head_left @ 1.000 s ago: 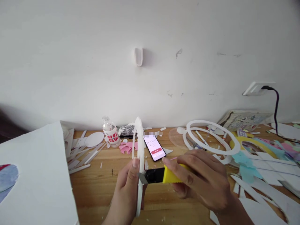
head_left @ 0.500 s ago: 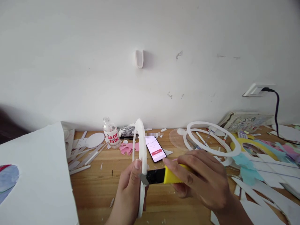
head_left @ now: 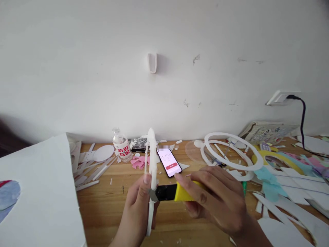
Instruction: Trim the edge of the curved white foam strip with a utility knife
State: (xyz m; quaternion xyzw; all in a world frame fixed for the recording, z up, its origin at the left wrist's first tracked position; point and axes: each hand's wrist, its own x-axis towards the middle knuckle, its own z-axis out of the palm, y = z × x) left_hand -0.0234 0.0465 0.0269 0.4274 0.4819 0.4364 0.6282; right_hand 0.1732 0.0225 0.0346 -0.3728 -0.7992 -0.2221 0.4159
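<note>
A white foam ring (head_left: pixel 152 157) stands nearly edge-on to me above the table. My left hand (head_left: pixel 137 202) grips its lower near side, thumb pressed on the rim and fingers wrapped behind. In my right hand (head_left: pixel 218 199) is a yellow box cutter (head_left: pixel 183 192) with a black front end. Its blade (head_left: pixel 153 195) lies against the ring's outer edge, just below my left thumb. The tip of the blade overlaps the ring, and I cannot tell how deep it bites.
Behind the ring lies a phone (head_left: pixel 169 163) with a lit screen. A plastic bottle (head_left: pixel 122 147) stands to its left, near pink scraps (head_left: pixel 138 162). Larger white rings (head_left: pixel 258 161), a yellow tape roll (head_left: pixel 295 164) and foam offcuts crowd the right. A white board (head_left: pixel 46 192) fills the left.
Both hands, the ring and the box cutter have shifted slightly left together. The blade still rests on the ring's edge, a little higher in view.
</note>
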